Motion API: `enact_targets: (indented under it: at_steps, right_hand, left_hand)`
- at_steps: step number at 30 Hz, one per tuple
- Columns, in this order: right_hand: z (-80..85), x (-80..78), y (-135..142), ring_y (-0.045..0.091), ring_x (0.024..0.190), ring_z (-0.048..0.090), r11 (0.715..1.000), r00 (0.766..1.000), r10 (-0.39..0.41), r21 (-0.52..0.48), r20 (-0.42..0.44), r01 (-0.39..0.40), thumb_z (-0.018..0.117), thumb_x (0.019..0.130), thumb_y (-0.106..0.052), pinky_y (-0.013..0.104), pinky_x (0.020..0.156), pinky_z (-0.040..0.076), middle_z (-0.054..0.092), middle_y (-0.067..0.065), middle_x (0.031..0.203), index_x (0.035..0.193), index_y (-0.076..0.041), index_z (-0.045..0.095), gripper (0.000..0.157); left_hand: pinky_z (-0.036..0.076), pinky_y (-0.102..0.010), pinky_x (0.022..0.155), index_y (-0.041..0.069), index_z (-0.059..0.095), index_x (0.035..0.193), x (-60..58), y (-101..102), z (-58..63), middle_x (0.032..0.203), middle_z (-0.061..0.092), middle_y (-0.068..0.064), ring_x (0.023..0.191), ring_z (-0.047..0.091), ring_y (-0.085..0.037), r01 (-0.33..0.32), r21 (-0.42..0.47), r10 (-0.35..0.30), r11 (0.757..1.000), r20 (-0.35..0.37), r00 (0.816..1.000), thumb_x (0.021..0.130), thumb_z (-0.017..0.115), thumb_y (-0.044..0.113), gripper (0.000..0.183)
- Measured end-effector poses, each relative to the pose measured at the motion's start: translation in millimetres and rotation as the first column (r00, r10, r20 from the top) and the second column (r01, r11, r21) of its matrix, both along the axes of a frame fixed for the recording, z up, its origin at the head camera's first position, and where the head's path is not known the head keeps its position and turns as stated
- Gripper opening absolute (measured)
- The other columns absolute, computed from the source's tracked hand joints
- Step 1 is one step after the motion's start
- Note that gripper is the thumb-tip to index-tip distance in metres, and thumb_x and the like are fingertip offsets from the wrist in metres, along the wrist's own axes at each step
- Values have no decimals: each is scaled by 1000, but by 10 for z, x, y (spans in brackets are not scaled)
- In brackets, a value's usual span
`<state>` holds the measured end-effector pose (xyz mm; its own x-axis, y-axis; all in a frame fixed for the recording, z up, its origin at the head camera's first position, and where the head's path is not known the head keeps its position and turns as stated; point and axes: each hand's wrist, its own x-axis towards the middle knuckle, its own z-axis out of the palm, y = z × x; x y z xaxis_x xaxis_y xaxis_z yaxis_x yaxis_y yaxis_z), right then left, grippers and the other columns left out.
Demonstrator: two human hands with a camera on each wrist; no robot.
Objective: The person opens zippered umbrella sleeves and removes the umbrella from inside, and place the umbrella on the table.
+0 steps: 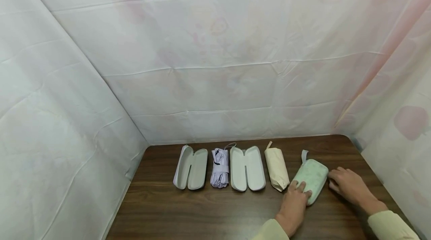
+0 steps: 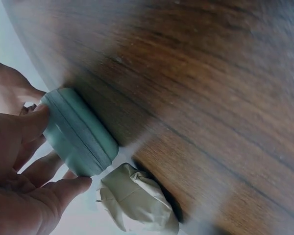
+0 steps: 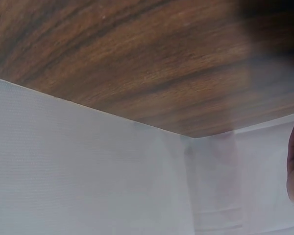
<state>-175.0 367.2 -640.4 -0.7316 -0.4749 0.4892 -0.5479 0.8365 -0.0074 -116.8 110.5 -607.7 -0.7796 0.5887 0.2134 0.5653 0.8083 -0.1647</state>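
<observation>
A mint-green zip case (image 1: 312, 178) lies at the right of the table, a grey loop at its far end. My left hand (image 1: 293, 204) grips its near left end; in the left wrist view, thumb and fingers (image 2: 71, 188) are on opposite sides of the case (image 2: 78, 134), whose zipper seam runs along the edge. My right hand (image 1: 350, 185) is at the case's right edge with bent fingers; I cannot tell whether they pinch a zipper pull. Left of the case is a cream fabric bundle (image 1: 277, 167) with a strap, like a folded umbrella.
Farther left on the wooden table (image 1: 202, 213) are an opened white hard case (image 1: 255, 169), a lavender folded umbrella (image 1: 220, 169) with a cord loop, and another opened case (image 1: 197, 169) with a pale lining. White sheets (image 1: 215, 82) hang behind and at both sides.
</observation>
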Motion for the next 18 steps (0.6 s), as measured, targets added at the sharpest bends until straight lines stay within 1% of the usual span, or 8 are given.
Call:
enact_targets:
  at_steps: [6,12,15,18]
  right_hand:
    - [2,40,-49,13,66,50,1000,1000,-4,-6,4,4,81,68,-8,38,58,43,58,-12,72,76,-21,62,24]
    - [0,66,-92,9,63,44,1000,1000,5,-18,2,-5,80,67,-8,34,55,39,50,-15,69,73,-23,57,28]
    - [-7,80,-110,9,64,43,1000,1000,17,-24,-5,-17,81,66,-8,34,55,38,48,-15,69,73,-23,57,29]
    - [-2,101,-130,7,64,41,1000,1000,12,-26,6,-12,82,67,-9,33,55,37,48,-16,70,73,-24,56,31]
  left_hand:
    - [51,-14,91,48,75,121,8,14,-11,136,65,19,122,57,-6,2,11,-2,1000,-30,1000,83,87,34,43]
    - [50,-13,93,50,74,123,17,32,-20,138,64,20,123,55,-5,-8,-6,8,1000,-22,1000,85,86,34,44]
    - [50,-13,90,50,73,124,29,41,-13,138,63,20,123,54,-5,-19,-9,18,1000,-20,1000,85,85,33,44]
    - [50,-14,92,51,73,125,37,53,6,139,63,21,124,54,-5,-33,-20,33,999,-9,999,86,84,33,44]
